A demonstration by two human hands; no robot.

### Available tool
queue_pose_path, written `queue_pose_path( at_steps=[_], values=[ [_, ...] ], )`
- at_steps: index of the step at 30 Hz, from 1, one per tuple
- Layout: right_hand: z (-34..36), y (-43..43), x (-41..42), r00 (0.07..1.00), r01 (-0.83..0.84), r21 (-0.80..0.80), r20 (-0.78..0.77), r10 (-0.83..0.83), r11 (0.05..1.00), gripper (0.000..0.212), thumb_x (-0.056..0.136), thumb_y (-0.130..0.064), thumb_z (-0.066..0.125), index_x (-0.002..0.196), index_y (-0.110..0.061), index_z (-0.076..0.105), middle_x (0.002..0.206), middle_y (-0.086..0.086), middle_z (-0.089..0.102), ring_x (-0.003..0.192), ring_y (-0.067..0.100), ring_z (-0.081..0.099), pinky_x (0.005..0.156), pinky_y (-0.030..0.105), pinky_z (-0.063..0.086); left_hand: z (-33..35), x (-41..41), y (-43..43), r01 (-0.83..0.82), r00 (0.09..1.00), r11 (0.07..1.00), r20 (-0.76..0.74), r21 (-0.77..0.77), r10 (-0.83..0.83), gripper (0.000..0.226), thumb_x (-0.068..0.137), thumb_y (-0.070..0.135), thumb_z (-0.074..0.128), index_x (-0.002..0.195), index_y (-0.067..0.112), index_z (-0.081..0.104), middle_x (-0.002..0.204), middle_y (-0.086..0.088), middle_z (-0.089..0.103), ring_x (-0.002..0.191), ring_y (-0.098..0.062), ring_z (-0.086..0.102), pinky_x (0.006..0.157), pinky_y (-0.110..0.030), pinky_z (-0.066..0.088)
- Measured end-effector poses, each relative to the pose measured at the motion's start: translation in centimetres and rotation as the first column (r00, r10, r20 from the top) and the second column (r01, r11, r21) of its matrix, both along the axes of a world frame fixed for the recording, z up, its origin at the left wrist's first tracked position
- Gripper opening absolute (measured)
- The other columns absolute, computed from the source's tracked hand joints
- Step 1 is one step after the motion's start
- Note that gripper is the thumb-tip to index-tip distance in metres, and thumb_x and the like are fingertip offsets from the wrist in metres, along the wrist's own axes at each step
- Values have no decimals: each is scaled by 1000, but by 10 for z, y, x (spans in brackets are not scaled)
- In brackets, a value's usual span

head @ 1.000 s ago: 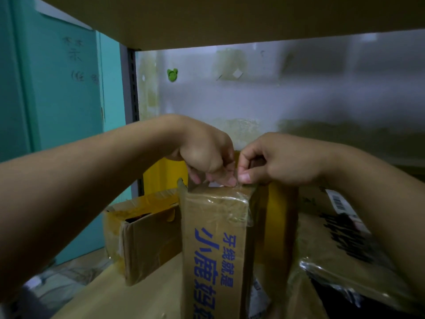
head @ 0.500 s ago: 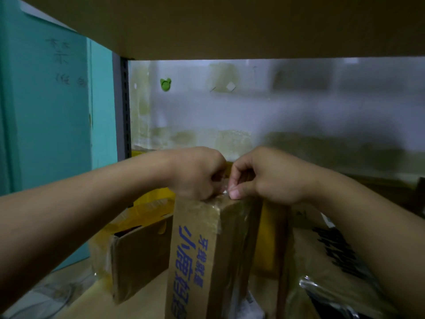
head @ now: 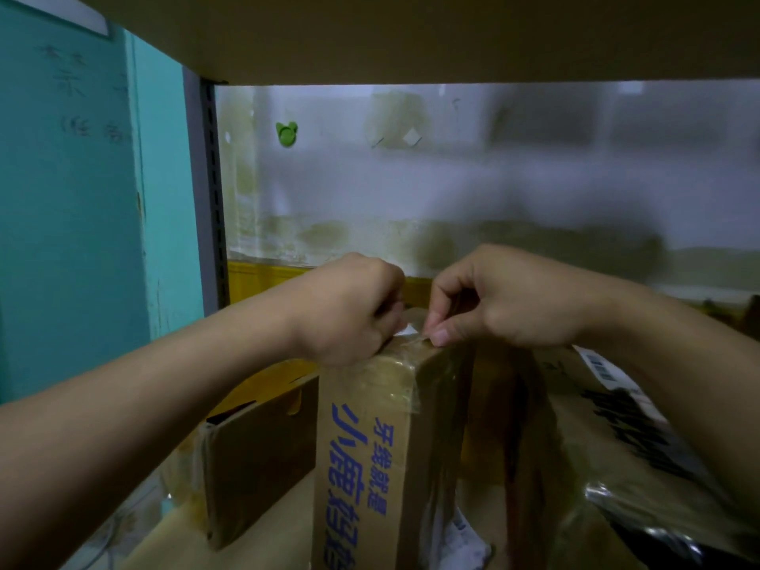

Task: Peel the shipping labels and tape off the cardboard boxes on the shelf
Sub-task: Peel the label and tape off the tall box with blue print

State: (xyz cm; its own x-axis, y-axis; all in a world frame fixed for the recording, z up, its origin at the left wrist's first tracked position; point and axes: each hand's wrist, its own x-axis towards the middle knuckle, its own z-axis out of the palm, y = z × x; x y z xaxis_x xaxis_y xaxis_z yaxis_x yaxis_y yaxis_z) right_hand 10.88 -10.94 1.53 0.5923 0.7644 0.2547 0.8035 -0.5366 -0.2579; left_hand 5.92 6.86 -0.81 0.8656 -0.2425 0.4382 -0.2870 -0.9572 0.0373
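Head view: our right hand [head: 506, 298] has edged away from our left hand [head: 349, 310], fingertips pinching a lifted tape [head: 412, 340] strand while curled left fingers grip the printed carton [head: 370, 446], so we judge peeling begun.

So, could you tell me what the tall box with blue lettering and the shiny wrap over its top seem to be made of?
The tall box looks like brown cardboard, matt, with blue characters printed on it. The clear tape over its top is probably thin plastic film: glossy, wrinkled, see-through, and its edge lifts where the right hand pinches it.
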Motion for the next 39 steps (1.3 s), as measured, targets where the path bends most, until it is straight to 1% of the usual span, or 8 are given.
queue_pose_path(
  at_steps=[3,8,20,24,28,30,34,39],
  values=[
    [0,1,-1,1000,7,-10,1,-7,1000,4,79,-27,78,79,-27,74,84,-13,74,83,4,67,87,35,52,-1,0,4,29,1000,998,13,-63,-28,14,95,30,58,89,17,61,85,0,65,80,-19,59,69,-34,49],
    [-2,4,-1,1000,23,11,-8,-23,1000,4,80,-26,78,79,-27,73,84,-13,74,84,3,67,87,33,52,-1,2,10,26,1000,993,-6,-117,-27,14,94,28,60,90,15,63,88,-2,66,83,-20,60,73,-36,50],
    [-2,-2,-1,998,-3,34,-62,5,999,4,80,-22,77,81,-23,74,84,-13,74,83,0,66,85,24,52,-5,6,12,6,999,964,-31,-267,-15,11,96,26,60,88,19,63,84,0,67,78,-16,61,66,-29,48],
    [-3,-3,0,997,1,57,-78,4,998,3,80,-20,77,82,-20,74,88,-5,75,88,8,68,89,32,52,-8,8,13,8,999,948,-28,-319,-18,11,96,24,59,87,19,63,83,1,70,79,-14,64,67,-28,51],
    [-5,-1,0,997,-8,75,-75,14,997,4,80,-19,77,81,-19,74,87,-4,75,88,13,68,90,37,52,-10,9,17,1,999,933,-33,-360,-13,10,96,23,59,87,19,61,77,2,69,65,-7,59,54,-15,43],
    [-6,0,0,997,-11,77,-72,16,997,4,81,-19,77,80,-20,73,87,-5,75,89,13,68,91,38,52,-12,8,18,-3,1000,933,-22,-359,-5,11,97,24,59,87,19,61,79,3,69,68,-8,59,58,-18,45],
    [-6,0,1,997,-12,76,-79,18,997,6,81,-20,77,78,-22,73,84,-10,74,87,8,67,91,36,52,-14,9,19,-17,1000,912,-19,-410,10,11,96,26,60,86,24,63,95,3,71,88,-12,65,79,-36,55],
    [-6,0,0,995,-17,84,-99,25,996,5,81,-18,76,79,-20,73,85,-9,74,89,9,67,91,34,52,-14,8,18,-59,997,860,-69,-506,27,13,97,27,60,91,18,66,87,-1,72,82,-16,66,68,-29,52]
  ],
)
